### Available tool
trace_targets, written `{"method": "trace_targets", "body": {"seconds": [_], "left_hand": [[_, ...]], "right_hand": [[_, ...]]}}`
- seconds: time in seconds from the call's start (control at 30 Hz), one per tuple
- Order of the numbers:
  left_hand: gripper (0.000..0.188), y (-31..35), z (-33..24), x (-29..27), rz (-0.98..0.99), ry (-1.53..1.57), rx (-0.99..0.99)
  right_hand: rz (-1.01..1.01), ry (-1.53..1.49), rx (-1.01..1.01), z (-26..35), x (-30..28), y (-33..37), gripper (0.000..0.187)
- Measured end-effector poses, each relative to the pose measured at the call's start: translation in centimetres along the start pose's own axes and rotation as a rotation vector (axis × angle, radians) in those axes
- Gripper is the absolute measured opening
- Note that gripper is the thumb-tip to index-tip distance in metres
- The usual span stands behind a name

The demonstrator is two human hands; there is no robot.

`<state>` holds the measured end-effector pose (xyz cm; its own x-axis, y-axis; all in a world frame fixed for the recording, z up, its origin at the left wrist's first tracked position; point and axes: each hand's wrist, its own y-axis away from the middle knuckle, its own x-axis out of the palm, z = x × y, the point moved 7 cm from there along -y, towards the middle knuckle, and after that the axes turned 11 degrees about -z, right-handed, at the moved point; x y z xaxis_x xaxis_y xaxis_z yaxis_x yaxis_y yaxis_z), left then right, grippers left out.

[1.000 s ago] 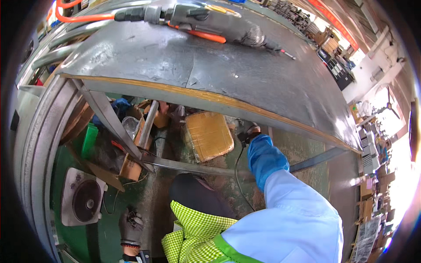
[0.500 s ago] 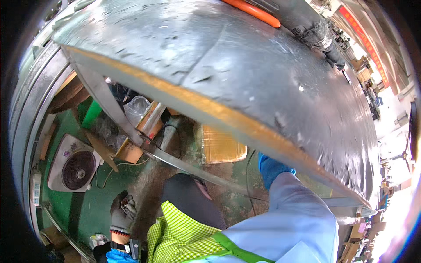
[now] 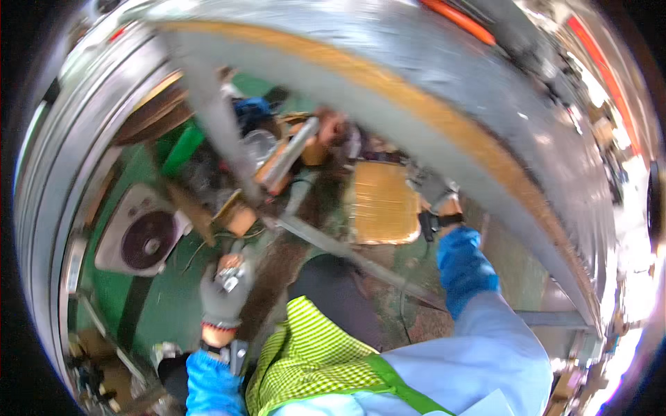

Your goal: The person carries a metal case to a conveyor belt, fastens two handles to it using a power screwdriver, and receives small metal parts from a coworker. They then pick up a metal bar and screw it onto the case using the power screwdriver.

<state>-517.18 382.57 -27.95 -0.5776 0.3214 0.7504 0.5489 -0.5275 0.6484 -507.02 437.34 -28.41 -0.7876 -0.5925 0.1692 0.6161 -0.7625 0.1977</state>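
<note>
My left hand (image 3: 223, 295), in a grey glove, is closed on small shiny metal parts (image 3: 229, 279). It is over the green floor, to the right of a white box-shaped fan (image 3: 144, 232). Under the metal-topped table (image 3: 388, 41), my right hand (image 3: 433, 188) reaches forward, also gloved in grey. It is beside the right edge of a brown taped carton (image 3: 385, 208); whether it touches the carton I cannot tell. Motion smears its fingers.
The table's yellowish edge (image 3: 326, 52) curves over my right arm. A grey metal crossbar (image 3: 347, 253) runs low before my knee. Open boxes and clear plastic (image 3: 260, 145) lie under the table. An orange-handled tool (image 3: 458, 21) is on top. A dark cable (image 3: 404, 305) hangs near the crossbar.
My right hand has come into view under the table, by the carton. My left hand has moved forward with the metal parts. The whole view has shifted, showing more beneath the table.
</note>
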Motion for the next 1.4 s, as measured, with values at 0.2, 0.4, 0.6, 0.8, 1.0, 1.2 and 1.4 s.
{"method": "trace_targets", "body": {"seconds": [0.2, 0.4, 0.6, 0.8, 1.0, 1.2, 1.4], "left_hand": [[0.05, 1.6, 4.0, 7.0, 0.415, -0.012, -0.035], [0.054, 3.6, 3.9, 7.7, 0.598, 0.018, -0.063], [0.054, 4.4, 2.9, 6.8, 0.619, -0.087, 0.025], [0.042, 4.5, 3.4, 5.9, 0.579, -0.361, 0.203], [0.053, 4.5, 3.4, 6.5, 0.568, -1.122, 0.922], [0.062, 3.4, 6.2, 6.6, 0.497, -1.224, 0.903], [0.057, 0.4, 8.3, 5.7, 0.314, -0.15, -0.117]], "right_hand": [[0.81, 0.676, -0.493, 9.1, 23.5, 18.8, 0.037], [1.037, 0.524, -1.037, 8.7, 34.9, 30.3, 0.028], [0.994, 0.914, -1.188, 5.1, 37.0, 32.1, 0.025], [1.079, 0.928, -1.186, 3.4, 36.3, 31.5, 0.024], [1.116, 0.717, -1.429, 4.6, 34.7, 31.2, 0.02], [1.113, 0.923, -1.417, 3.4, 32.8, 30.9, 0.019], [1.054, 0.755, -1.264, 5.2, 31.7, 27.9, 0.031]]}}
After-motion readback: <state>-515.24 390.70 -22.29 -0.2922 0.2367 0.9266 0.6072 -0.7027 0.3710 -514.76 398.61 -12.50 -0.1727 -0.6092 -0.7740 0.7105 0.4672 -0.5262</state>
